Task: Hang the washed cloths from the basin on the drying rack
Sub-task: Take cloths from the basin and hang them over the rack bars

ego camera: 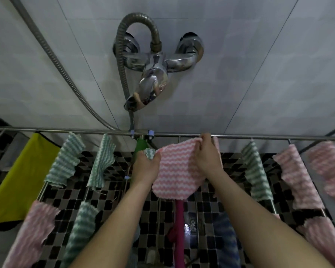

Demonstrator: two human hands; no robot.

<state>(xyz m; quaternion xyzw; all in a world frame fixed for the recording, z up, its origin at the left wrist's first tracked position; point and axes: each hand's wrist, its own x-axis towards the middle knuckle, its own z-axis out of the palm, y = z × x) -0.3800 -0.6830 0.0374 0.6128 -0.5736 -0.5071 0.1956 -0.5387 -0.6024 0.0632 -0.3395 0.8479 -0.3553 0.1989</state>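
A pink-and-white wavy cloth (pixel 175 171) is spread between both hands just below the far bar of the steel drying rack (pixel 240 137). My right hand (pixel 207 153) pinches its upper right corner close to that bar. My left hand (pixel 146 166) grips the cloth's left edge, and a bit of green-and-white cloth (pixel 150 153) shows at its fingers. Several green-striped and pink-striped cloths hang over the rack's rods on both sides. The basin is not in view.
A chrome shower mixer (pixel 153 68) with a metal hose (pixel 52 57) sticks out of the tiled wall above the rack. A yellow-green cloth (pixel 21 182) hangs far left, a magenta cloth (pixel 179 229) below the centre. Black-and-white mosaic floor lies underneath.
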